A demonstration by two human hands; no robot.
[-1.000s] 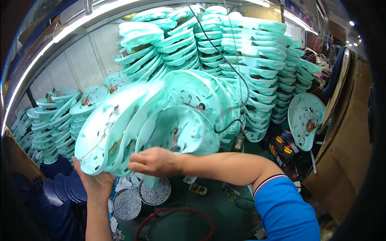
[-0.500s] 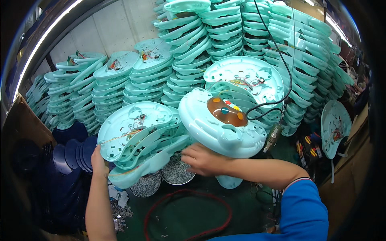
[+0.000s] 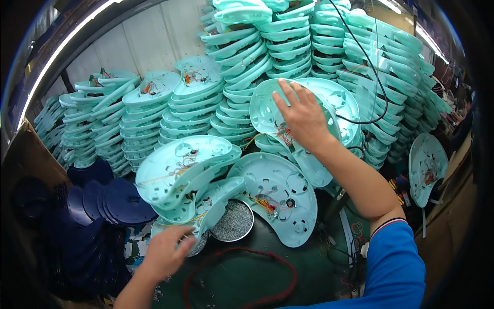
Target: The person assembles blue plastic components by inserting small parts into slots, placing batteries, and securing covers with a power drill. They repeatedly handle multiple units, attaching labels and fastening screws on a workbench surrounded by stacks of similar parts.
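My right hand lies with fingers stretched over a curved mint-green plastic shell on the far stack at centre right. That shell is tilted, its hollow side with thin wires toward me; the hand hides part of it. My left hand is at the near edge of a leaning stack of mint shells, thumb and fingers apart, by the lowest shell. Between the hands, another shell lies hollow side up on the dark green table, showing wires and a round black part.
Tall stacks of mint shells line the back. A round bowl of small metal screws stands beside the left stack. Dark blue plates lie at left. A red cord loop rests on the table. A black cable hangs at right.
My right hand has moved up and away to the far stack. My left hand has shifted nearer and right. The shell with the brown panel is no longer in sight; a hollow-side-up shell shows at centre.
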